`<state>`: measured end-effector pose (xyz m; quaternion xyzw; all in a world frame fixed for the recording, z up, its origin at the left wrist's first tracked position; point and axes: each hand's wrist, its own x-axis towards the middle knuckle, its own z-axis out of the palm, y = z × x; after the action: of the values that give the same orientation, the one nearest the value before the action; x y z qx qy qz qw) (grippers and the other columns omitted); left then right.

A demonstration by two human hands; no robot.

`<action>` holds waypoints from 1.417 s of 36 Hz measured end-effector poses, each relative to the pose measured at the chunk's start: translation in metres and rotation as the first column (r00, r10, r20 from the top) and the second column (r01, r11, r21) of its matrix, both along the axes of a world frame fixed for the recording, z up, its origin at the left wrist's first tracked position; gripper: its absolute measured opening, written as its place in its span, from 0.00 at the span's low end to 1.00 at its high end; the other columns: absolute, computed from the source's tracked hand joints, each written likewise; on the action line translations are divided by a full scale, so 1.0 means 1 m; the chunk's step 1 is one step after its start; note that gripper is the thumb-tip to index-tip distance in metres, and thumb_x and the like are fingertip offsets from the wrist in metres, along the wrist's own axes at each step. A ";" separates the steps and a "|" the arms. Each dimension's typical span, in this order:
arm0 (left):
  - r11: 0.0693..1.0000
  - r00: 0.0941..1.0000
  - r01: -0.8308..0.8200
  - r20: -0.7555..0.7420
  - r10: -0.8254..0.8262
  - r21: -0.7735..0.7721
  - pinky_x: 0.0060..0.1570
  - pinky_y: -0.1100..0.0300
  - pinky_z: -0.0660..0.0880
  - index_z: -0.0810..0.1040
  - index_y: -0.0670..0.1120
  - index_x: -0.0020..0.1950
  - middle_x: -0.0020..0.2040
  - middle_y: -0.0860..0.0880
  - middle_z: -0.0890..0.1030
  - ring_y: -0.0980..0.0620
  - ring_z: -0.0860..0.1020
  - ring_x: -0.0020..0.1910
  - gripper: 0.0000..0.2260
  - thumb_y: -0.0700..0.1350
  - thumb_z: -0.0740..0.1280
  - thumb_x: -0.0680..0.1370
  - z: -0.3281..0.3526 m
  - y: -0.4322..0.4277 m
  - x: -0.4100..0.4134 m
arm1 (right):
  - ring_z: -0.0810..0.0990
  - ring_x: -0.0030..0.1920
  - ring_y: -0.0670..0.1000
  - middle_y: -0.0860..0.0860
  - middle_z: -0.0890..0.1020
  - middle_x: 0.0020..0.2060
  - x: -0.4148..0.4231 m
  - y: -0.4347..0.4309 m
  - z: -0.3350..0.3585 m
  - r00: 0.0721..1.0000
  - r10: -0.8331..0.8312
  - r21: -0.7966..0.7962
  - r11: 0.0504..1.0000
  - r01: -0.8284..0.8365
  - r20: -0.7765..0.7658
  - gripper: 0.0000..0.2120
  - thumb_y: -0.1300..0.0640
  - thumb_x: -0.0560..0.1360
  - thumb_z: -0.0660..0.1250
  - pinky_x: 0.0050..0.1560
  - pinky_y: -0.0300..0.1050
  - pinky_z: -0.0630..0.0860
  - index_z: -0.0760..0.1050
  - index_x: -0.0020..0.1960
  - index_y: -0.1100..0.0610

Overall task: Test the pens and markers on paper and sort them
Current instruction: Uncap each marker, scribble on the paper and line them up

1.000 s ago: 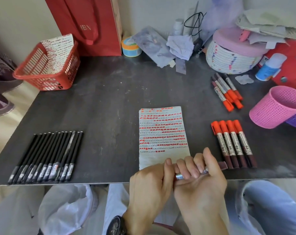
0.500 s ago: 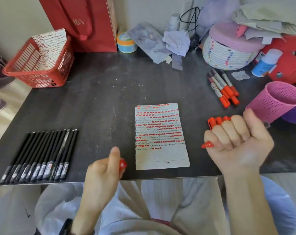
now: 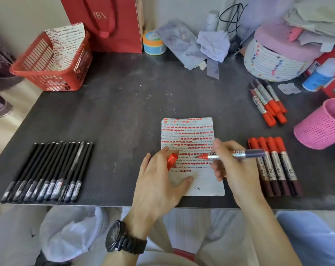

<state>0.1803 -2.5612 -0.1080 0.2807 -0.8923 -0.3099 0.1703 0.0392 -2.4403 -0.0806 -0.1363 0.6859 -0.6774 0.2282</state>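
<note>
Red marker uncapped, tip poised over the test paper.

The right hand is clamped on the marker mid-barrel; the left hand pins the paper's lower left edge, with the cap pinched in its fingers. The marker is judged light, rigid and smooth-barrelled; grip near the tip for control. The paper is thin and liable to slide, so keep it pinned.

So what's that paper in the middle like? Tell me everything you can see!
The paper is a small white lined sheet lying flat on the dark table, near its front edge. Rows of short red marks and thin dark scribbles fill most of it; the bottom strip is nearly blank. The left hand, holding a red cap, rests on its lower left part. The right hand holds an uncapped red marker over it.
</note>
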 end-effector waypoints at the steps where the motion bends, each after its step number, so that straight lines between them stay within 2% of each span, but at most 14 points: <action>1: 1.000 1.000 0.017 0.025 -0.016 -0.017 0.78 0.56 0.51 0.68 0.52 0.69 0.67 0.64 0.69 0.67 0.62 0.71 0.30 0.62 0.73 0.72 -0.002 0.000 -0.001 | 0.74 0.23 0.49 0.54 0.78 0.24 0.000 -0.001 -0.002 0.999 -0.007 0.024 1.000 0.008 -0.038 0.18 0.39 0.71 0.72 0.21 0.40 0.68 0.77 0.37 0.54; 4: 0.998 0.999 0.028 0.038 -0.026 -0.048 0.78 0.60 0.45 0.66 0.54 0.69 0.69 0.61 0.73 0.63 0.67 0.72 0.31 0.65 0.70 0.72 -0.006 0.002 -0.001 | 0.72 0.20 0.48 0.52 0.76 0.22 0.002 -0.005 -0.009 0.989 -0.049 0.064 0.996 0.059 -0.141 0.17 0.47 0.74 0.75 0.22 0.37 0.66 0.73 0.32 0.52; 8: 0.997 1.000 0.025 0.016 -0.024 -0.069 0.79 0.59 0.47 0.66 0.54 0.69 0.69 0.59 0.74 0.61 0.71 0.70 0.31 0.66 0.70 0.72 -0.008 0.000 -0.002 | 0.75 0.21 0.42 0.46 0.79 0.22 0.007 -0.008 -0.021 0.943 -0.062 0.172 0.977 0.124 -0.327 0.18 0.57 0.74 0.75 0.28 0.30 0.68 0.72 0.29 0.53; 14: 0.997 1.000 0.031 0.000 -0.031 -0.074 0.79 0.55 0.50 0.67 0.52 0.69 0.68 0.59 0.74 0.60 0.72 0.69 0.31 0.66 0.68 0.72 -0.010 -0.001 -0.003 | 0.75 0.22 0.42 0.49 0.77 0.21 0.007 -0.005 -0.023 0.928 -0.060 0.190 0.972 0.139 -0.369 0.17 0.64 0.73 0.73 0.29 0.29 0.69 0.72 0.29 0.57; 23: 0.996 0.999 0.033 -0.009 -0.034 -0.080 0.79 0.53 0.51 0.69 0.49 0.68 0.67 0.57 0.76 0.58 0.72 0.69 0.32 0.64 0.72 0.72 -0.009 -0.002 -0.006 | 0.77 0.23 0.42 0.48 0.79 0.22 0.006 -0.010 -0.022 0.926 -0.059 0.201 0.969 0.143 -0.373 0.13 0.57 0.71 0.70 0.30 0.30 0.71 0.72 0.29 0.51; 37: 0.996 1.000 0.020 0.005 -0.020 -0.086 0.78 0.49 0.55 0.70 0.47 0.68 0.66 0.56 0.77 0.56 0.75 0.67 0.32 0.63 0.74 0.72 -0.009 0.000 -0.004 | 0.78 0.24 0.46 0.47 0.79 0.23 0.008 -0.011 -0.023 0.921 -0.047 0.263 0.952 0.158 -0.387 0.11 0.49 0.70 0.68 0.31 0.36 0.73 0.73 0.30 0.50; 43: 0.997 1.000 0.012 0.009 -0.011 -0.079 0.79 0.53 0.52 0.71 0.46 0.68 0.65 0.56 0.77 0.57 0.74 0.68 0.32 0.63 0.74 0.72 -0.008 0.001 -0.004 | 0.78 0.24 0.45 0.46 0.79 0.22 0.008 -0.011 -0.022 0.913 -0.042 0.261 0.952 0.160 -0.407 0.11 0.51 0.69 0.69 0.31 0.35 0.74 0.73 0.29 0.47; 51: 0.996 1.000 0.016 0.009 -0.015 -0.088 0.79 0.55 0.51 0.71 0.47 0.67 0.65 0.57 0.77 0.57 0.74 0.67 0.32 0.63 0.74 0.71 -0.008 0.000 -0.005 | 0.77 0.23 0.46 0.48 0.79 0.22 0.007 -0.010 -0.025 0.919 -0.042 0.242 0.959 0.147 -0.392 0.09 0.51 0.69 0.68 0.30 0.33 0.71 0.74 0.31 0.50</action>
<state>0.1758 -2.5608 -0.1158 0.2673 -0.9079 -0.2706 0.1761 0.0465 -2.4507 -0.1054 -0.2004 0.8079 -0.5494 0.0731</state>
